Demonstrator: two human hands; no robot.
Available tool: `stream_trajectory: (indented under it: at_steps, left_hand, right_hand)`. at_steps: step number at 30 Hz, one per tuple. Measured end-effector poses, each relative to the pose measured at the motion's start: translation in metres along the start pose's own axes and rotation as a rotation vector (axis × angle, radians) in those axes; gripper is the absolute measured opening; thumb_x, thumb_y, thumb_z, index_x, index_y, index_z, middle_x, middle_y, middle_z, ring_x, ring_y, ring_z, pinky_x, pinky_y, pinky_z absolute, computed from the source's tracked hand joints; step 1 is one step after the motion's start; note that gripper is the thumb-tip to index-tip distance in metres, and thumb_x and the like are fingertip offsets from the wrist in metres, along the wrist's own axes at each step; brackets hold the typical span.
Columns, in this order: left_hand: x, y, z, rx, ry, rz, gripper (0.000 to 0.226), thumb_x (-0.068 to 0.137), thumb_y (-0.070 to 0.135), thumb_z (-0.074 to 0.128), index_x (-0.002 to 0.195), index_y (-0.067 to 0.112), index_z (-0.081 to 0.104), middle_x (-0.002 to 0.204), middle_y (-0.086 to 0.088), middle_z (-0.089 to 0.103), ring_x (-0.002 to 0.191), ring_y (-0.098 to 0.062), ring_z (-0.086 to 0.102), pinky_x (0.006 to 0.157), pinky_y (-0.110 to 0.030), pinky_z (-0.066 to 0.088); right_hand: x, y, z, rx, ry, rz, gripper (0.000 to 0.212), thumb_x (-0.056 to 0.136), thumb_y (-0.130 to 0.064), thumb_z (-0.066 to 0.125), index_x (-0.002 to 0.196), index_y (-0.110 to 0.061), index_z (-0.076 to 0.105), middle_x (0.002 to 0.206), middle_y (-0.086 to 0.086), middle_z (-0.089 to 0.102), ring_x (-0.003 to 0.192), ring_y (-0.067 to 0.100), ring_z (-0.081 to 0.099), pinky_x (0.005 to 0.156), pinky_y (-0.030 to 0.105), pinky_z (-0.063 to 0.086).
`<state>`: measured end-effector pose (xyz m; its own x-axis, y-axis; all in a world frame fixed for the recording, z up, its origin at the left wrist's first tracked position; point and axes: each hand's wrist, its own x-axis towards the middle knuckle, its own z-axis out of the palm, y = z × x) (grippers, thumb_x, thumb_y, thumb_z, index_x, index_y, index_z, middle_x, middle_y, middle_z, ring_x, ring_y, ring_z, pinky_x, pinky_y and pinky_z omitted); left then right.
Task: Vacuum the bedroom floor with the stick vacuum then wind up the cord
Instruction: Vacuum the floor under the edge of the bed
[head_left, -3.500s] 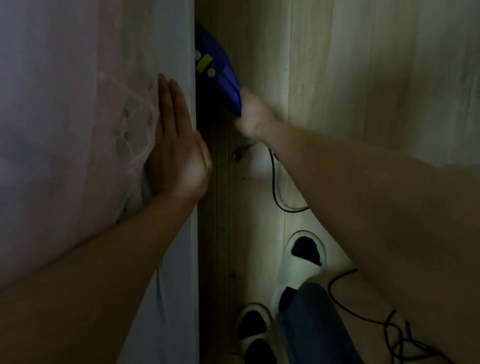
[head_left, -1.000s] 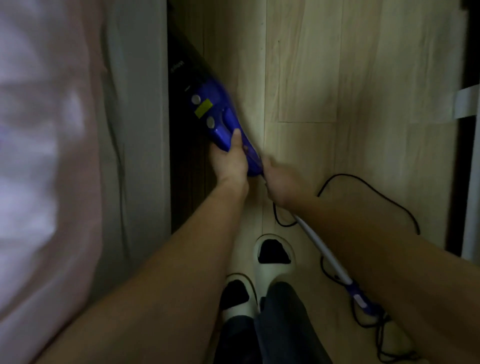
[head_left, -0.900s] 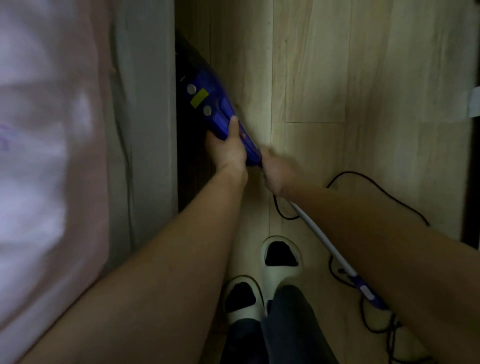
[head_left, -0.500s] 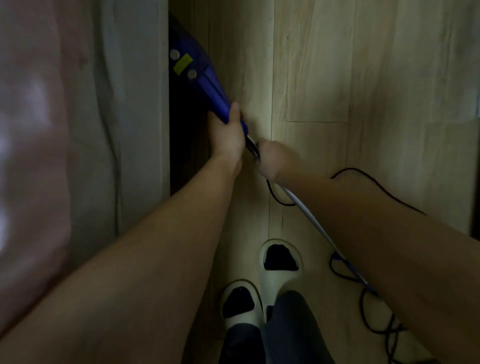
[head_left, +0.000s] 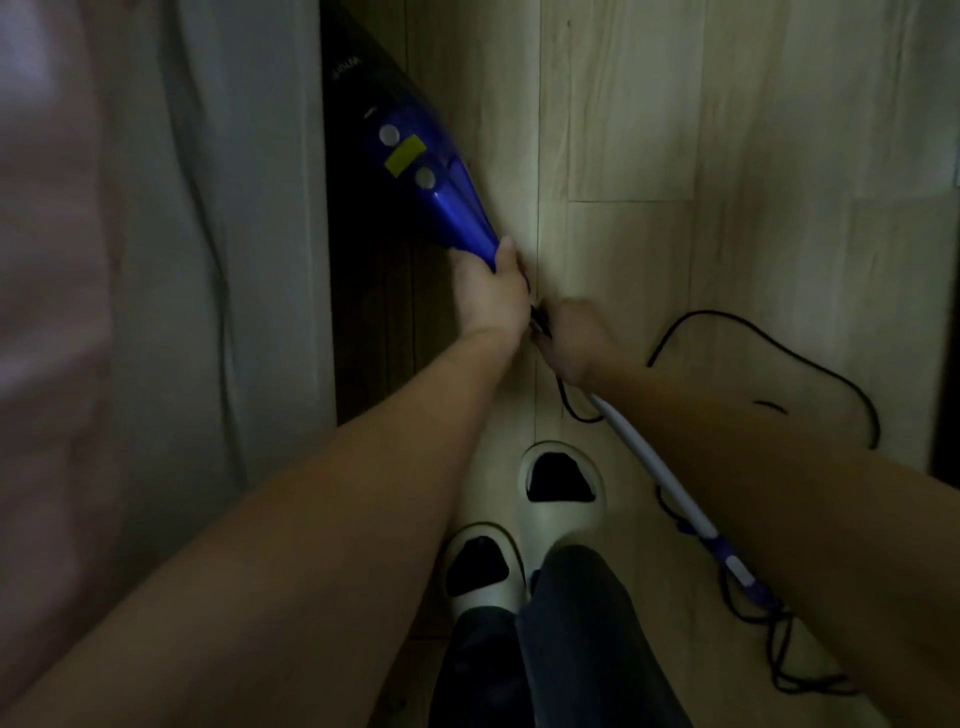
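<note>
The blue stick vacuum (head_left: 431, 176) lies low, its dark front end reaching into the shadowed gap under the bed on the left. My left hand (head_left: 488, 296) grips the narrow rear of the blue body. Just behind it, my right hand (head_left: 574, 340) grips the top of the white handle tube (head_left: 654, 470), which runs back toward the lower right under my right forearm. The black cord (head_left: 810, 358) loops over the wooden floor on the right and tangles at the lower right.
A pale bedsheet or bed skirt (head_left: 234, 260) hangs along the left. My feet in white slippers (head_left: 561, 488) stand at the bottom centre. Light wood floor (head_left: 675, 130) stretches ahead and to the right.
My left hand left the bedsheet and took hold of the vacuum body. In the last half second the vacuum slid back out from under the bed, toward me.
</note>
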<state>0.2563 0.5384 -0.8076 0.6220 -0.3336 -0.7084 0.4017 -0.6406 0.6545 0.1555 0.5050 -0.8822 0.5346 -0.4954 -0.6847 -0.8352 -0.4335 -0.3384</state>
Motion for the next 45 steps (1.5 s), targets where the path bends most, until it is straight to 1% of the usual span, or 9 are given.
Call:
stream_trajectory:
  at_steps: [3,7,12,16,19,26,34,40,45]
  left_hand:
    - [0.032,0.025,-0.011,-0.008,0.103,0.064,0.041,0.099,0.029,0.047,0.133,0.006,0.042,0.122,-0.008,0.057,0.108,-0.017,0.055,0.081,-0.015,0.035]
    - [0.068,0.059,-0.023,-0.015,0.121,0.073,0.054,0.101,0.035,0.041,0.147,0.011,0.026,0.133,-0.004,0.050,0.099,-0.008,0.049,0.079,-0.015,0.031]
    - [0.070,0.057,-0.021,-0.060,0.123,0.058,0.052,0.101,0.037,0.041,0.146,0.014,0.027,0.097,0.011,0.046,0.080,-0.002,0.045,0.078,-0.016,0.036]
    - [0.047,0.047,-0.016,0.018,0.103,0.064,0.035,0.100,0.031,0.045,0.128,0.009,0.043,0.081,0.013,0.046,0.068,0.002,0.047,0.052,-0.005,0.037]
    - [0.023,0.031,-0.009,0.045,0.003,0.016,0.030,0.099,0.025,0.047,0.124,0.008,0.043,0.079,0.013,0.047,0.073,0.000,0.049,0.063,-0.001,0.036]
    - [-0.031,-0.014,0.009,0.152,-0.131,-0.122,0.042,0.097,0.023,0.052,0.129,0.000,0.040,0.125,-0.015,0.058,0.114,-0.026,0.057,0.100,-0.032,0.044]
    - [-0.017,-0.012,-0.007,0.254,-0.109,-0.073,0.046,0.096,0.022,0.052,0.131,-0.006,0.043,0.127,-0.020,0.055,0.112,-0.033,0.058,0.094,-0.036,0.049]
    - [0.012,-0.003,-0.013,0.241,-0.055,0.007,0.050,0.097,0.021,0.044,0.138,-0.006,0.034,0.134,-0.021,0.049,0.118,-0.035,0.054,0.098,-0.039,0.048]
    - [0.023,-0.015,-0.003,0.187,0.021,0.161,0.053,0.096,0.020,0.046,0.137,-0.009,0.029,0.136,-0.021,0.047,0.121,-0.036,0.051,0.100,-0.037,0.045]
  right_hand:
    - [0.036,-0.027,-0.016,0.054,0.060,0.013,0.016,0.095,-0.017,0.053,0.107,-0.010,0.062,0.086,0.004,0.057,0.075,0.020,0.054,0.065,0.029,0.039]
    - [0.081,-0.059,-0.040,0.112,0.084,-0.005,0.016,0.094,-0.018,0.055,0.108,-0.012,0.059,0.085,0.002,0.054,0.078,0.020,0.056,0.067,0.030,0.041]
    - [0.084,-0.061,-0.040,0.038,0.116,-0.008,0.015,0.096,-0.016,0.051,0.109,-0.012,0.055,0.076,-0.001,0.045,0.075,0.020,0.052,0.068,0.033,0.040]
    - [0.063,-0.044,-0.032,0.056,0.060,0.022,0.015,0.097,-0.019,0.051,0.109,-0.012,0.055,0.078,0.000,0.049,0.067,0.015,0.049,0.058,0.027,0.035]
    - [0.036,-0.023,-0.023,0.006,-0.008,0.087,0.017,0.096,-0.021,0.051,0.110,-0.011,0.055,0.090,0.005,0.057,0.075,0.020,0.054,0.064,0.029,0.039]
    - [-0.035,0.025,0.016,0.021,-0.045,0.150,0.022,0.097,-0.024,0.048,0.113,-0.011,0.055,0.108,0.013,0.062,0.094,0.031,0.059,0.070,0.030,0.037]
    - [-0.033,-0.007,0.029,0.048,0.029,0.186,0.022,0.099,-0.021,0.046,0.113,-0.008,0.057,0.111,0.012,0.062,0.099,0.031,0.060,0.072,0.030,0.039]
    - [-0.014,-0.026,0.033,0.030,0.208,0.110,0.018,0.098,-0.015,0.045,0.112,-0.011,0.055,0.108,0.011,0.062,0.102,0.031,0.057,0.097,0.043,0.036]
    - [-0.004,-0.015,0.039,-0.115,0.354,-0.014,0.023,0.098,-0.022,0.044,0.113,-0.010,0.056,0.110,0.014,0.065,0.101,0.033,0.061,0.073,0.032,0.038]
